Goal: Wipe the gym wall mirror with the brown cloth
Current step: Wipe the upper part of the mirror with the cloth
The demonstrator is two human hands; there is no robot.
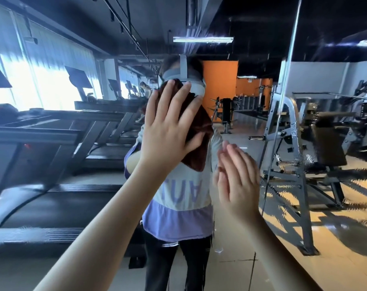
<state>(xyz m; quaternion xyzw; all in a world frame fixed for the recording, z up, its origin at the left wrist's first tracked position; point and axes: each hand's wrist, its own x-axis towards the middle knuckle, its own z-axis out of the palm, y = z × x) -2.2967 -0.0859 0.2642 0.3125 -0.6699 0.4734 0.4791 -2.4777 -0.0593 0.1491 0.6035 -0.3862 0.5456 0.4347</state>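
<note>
The gym wall mirror (231, 66) fills the view straight ahead, with a vertical panel seam (287, 66) right of centre. My left hand (170, 127) lies flat with straight, spread fingers and presses the brown cloth (199, 135) against the glass at head height. The cloth hangs in folds below and right of my palm. My right hand (237, 179) is lower and to the right, fingers straight, its fingertips meeting their reflection on the mirror. It holds nothing.
The mirror reflects a person in a headset and a white and lilac top, a row of treadmills (62, 131) on the left, and a weight rack and bench (304, 148) on the right. Streaks mark the glass low down.
</note>
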